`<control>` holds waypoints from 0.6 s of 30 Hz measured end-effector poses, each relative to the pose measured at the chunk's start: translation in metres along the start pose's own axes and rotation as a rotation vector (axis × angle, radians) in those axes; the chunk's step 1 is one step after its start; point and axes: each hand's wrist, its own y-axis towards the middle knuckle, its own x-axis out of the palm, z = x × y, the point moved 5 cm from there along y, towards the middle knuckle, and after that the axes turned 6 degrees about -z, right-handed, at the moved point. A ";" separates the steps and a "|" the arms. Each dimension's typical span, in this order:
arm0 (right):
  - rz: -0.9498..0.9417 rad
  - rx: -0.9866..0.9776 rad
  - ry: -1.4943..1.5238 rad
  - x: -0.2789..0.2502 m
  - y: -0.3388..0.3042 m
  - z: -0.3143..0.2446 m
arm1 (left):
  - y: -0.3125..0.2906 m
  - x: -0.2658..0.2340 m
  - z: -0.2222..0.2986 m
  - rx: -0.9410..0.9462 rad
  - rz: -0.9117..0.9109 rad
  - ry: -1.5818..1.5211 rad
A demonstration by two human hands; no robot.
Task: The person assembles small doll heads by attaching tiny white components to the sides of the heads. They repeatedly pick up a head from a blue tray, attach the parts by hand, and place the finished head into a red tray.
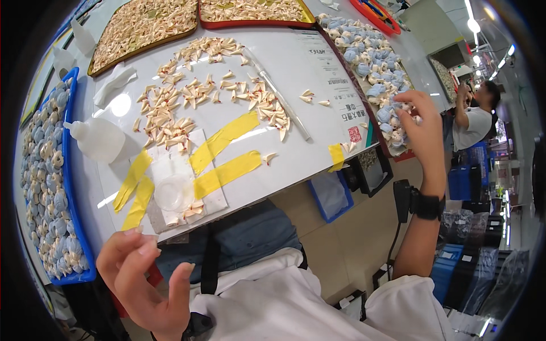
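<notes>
My left hand (145,281) is raised just off the table's near edge, thumb and fingers apart, with nothing seen between them. Over a tray (372,116) of small blue-and-cream rounded pieces (375,77) my right hand (422,125) reaches, its fingers curved and thumb apart from the forefinger; whether the fingertips touch a piece is hard to make out. Many small cream pointed pieces with reddish tips (170,102) lie loose on the white table (227,193). Near my left hand, a clear round dish (172,193) rests on a pale tile (215,203), with a few pointed pieces beside it.
A white squeeze bottle (98,139) stands left, beside a blue tray (77,227) of blue-and-cream pieces. Yellow tape strips (227,173) and a clear rod (278,96) lie on the table. Trays of pointed pieces (145,25) sit behind. Another person (478,113) is at far right.
</notes>
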 end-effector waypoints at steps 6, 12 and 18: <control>-0.019 0.197 -0.250 -0.004 0.002 0.021 | -0.002 -0.031 -0.012 0.095 0.074 0.114; 0.054 -0.147 -0.090 0.001 -0.001 -0.058 | -0.010 -0.112 -0.073 -0.211 0.146 0.407; -0.162 -0.058 -0.113 0.034 -0.012 -0.064 | 0.010 -0.126 -0.102 -0.269 -0.036 0.675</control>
